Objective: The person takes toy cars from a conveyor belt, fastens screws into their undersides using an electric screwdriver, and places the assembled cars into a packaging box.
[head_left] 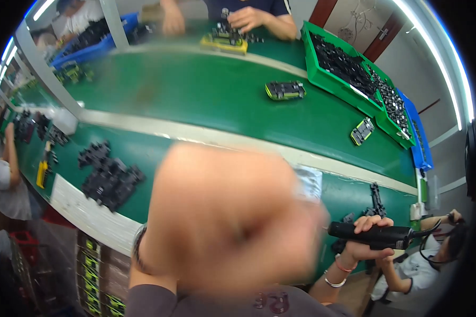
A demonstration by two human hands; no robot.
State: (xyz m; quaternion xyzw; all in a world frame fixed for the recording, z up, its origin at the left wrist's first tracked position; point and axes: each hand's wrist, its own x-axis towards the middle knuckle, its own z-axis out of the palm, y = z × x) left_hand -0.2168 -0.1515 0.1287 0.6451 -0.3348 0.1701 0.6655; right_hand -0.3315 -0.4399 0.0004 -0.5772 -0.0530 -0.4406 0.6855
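My left hand (232, 216) is close up and smeared by motion, filling the middle of the view. Its fingers look curled in towards the thumb; whatever they may hold is hidden. In my right hand (365, 245) lies a black electric screwdriver (391, 236), its tip pointing left at my left fingertips. Behind the screwdriver, black plastic parts (375, 201) rest on the green bench. A silvery plastic bag (309, 181) shows partly past my left hand. To the left sits a pile of black plastic chassis parts (111, 182).
A green conveyor belt (195, 90) crosses beyond the bench, carrying toy car chassis (285, 91) with yellow-green edges. Green bins (333, 84) of black parts stand at the far right. Across the belt, a co-worker's hand (248, 20) handles a part on a yellow fixture (225, 45).
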